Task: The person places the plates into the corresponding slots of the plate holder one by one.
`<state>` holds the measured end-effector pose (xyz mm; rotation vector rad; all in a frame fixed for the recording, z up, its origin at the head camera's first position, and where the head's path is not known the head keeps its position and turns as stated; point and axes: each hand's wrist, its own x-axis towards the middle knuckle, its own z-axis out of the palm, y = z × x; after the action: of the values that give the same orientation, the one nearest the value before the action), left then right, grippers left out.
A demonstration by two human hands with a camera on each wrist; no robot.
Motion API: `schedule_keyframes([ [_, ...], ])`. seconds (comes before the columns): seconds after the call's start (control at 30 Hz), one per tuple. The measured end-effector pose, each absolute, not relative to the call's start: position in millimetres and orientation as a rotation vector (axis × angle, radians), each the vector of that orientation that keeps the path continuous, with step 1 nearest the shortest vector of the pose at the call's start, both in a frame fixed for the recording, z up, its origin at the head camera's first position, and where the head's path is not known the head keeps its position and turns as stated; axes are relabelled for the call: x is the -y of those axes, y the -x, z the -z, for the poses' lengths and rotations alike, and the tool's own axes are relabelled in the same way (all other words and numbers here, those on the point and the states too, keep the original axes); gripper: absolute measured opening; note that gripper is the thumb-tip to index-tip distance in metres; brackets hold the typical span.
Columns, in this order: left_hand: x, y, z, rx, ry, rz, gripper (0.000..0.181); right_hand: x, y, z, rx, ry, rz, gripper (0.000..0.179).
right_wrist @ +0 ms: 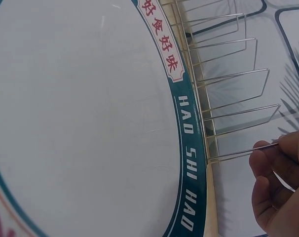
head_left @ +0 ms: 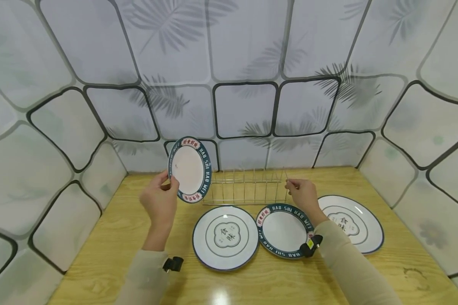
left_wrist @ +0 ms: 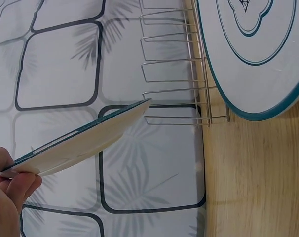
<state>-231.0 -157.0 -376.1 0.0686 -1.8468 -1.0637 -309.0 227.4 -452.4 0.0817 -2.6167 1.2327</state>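
My left hand pinches the left edge of a white plate with a dark teal lettered rim, holding it upright in the air. In the left wrist view this plate shows nearly edge-on, thumb and fingers at its rim. My right hand pinches the right end of a wire dish rack standing against the back wall. The right wrist view shows the fingertips on the rack's end wire. The rack's slots hold no plate.
Before the rack lie a white plate with a floral emblem, a second teal-rimmed plate and another emblem plate, partly behind my right forearm. They rest on a wooden table. Patterned walls enclose its back and sides.
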Motion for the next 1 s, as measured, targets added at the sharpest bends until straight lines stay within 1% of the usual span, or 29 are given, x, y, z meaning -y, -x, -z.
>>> schedule_keyframes([
  [0.37,148.0,243.5,380.6,1.877,-0.054,1.009,0.024,-226.3,307.8,452.5,2.616,-0.080,-1.264,0.032],
  [1.0,130.6,261.5,379.7,1.805,0.021,1.172,0.021,-228.8,310.4,455.2,2.614,-0.069,-1.277,0.032],
])
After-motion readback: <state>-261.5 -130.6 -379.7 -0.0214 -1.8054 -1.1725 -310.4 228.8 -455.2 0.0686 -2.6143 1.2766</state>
